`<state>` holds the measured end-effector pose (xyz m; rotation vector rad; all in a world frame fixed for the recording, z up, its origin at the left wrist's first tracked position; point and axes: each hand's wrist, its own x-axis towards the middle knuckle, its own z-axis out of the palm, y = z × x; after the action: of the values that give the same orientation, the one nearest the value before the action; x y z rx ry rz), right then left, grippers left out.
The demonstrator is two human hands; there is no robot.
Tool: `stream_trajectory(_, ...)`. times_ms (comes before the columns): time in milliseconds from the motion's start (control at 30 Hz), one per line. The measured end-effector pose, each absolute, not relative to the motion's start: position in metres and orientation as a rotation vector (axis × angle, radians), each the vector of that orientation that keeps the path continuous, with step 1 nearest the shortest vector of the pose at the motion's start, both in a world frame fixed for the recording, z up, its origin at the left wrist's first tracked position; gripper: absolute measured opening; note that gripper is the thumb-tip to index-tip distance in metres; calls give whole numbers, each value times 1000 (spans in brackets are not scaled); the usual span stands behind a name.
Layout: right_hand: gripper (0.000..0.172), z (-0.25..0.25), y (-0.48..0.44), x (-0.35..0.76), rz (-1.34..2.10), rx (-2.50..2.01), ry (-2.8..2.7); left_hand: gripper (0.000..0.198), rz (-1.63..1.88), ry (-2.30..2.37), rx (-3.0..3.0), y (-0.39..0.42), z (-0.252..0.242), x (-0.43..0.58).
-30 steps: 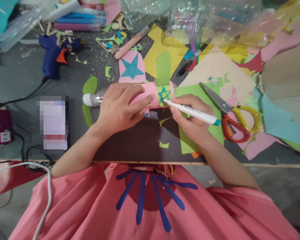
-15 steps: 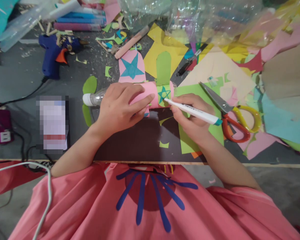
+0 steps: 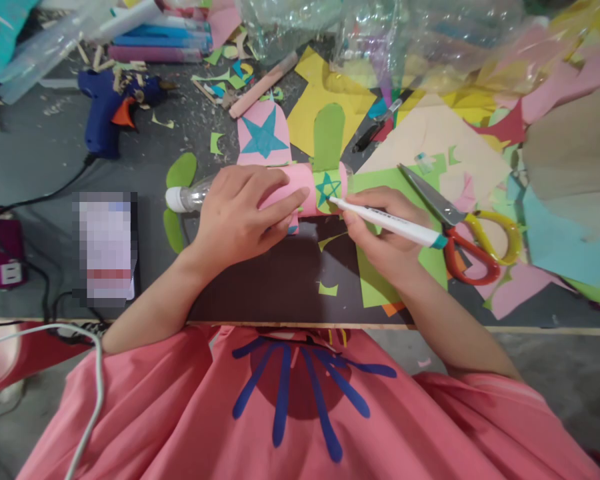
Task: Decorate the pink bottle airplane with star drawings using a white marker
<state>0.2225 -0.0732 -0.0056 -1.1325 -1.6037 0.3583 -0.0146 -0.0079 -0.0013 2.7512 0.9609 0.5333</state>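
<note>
A clear plastic bottle (image 3: 197, 197) with a white cap lies on its side, wrapped in pink paper and a green band. My left hand (image 3: 247, 210) lies over its pink middle, fingers wrapped on it. In my right hand (image 3: 387, 227) is a white marker (image 3: 397, 227) with a teal end; its tip touches the green band by a teal star outline (image 3: 329, 190). Behind the bottle stick out a pink paper fin (image 3: 264, 133) with a blue star and a green fin (image 3: 329, 133). Green ovals (image 3: 181, 171) flank the bottle's neck.
Open scissors (image 3: 455, 217) lie right of my right hand, on paper scraps. At the left are a blue glue gun (image 3: 103, 113), its cable, a phone (image 3: 109, 247) and a magenta box (image 3: 1, 250). Clear plastic bottles (image 3: 370, 37) and yellow paper (image 3: 325, 100) lie at the back.
The green ovals at the bottle's neck have shifted slightly. At the lower left, more of a red, rounded object shows. Both hands are nearly still.
</note>
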Motion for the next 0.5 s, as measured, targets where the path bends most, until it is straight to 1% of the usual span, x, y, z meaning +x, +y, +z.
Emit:
stream_trajectory(133, 14, -3, -73, 224, 365, -1097, -1592, 36, 540, 954, 2736, -8, -1, -14)
stream_trajectory(267, 12, -4, -72, 225, 307, -1126, -1509, 35, 531, 954, 2768, -8, -1, -14)
stream_trajectory(367, 11, -5, -73, 225, 341, -1145, -1531, 34, 535, 967, 2756, -7, -1, -14)
stream_trajectory(500, 14, -6, -73, 226, 356, -1121, -1599, 34, 561, 923, 2814, -7, -2, -15)
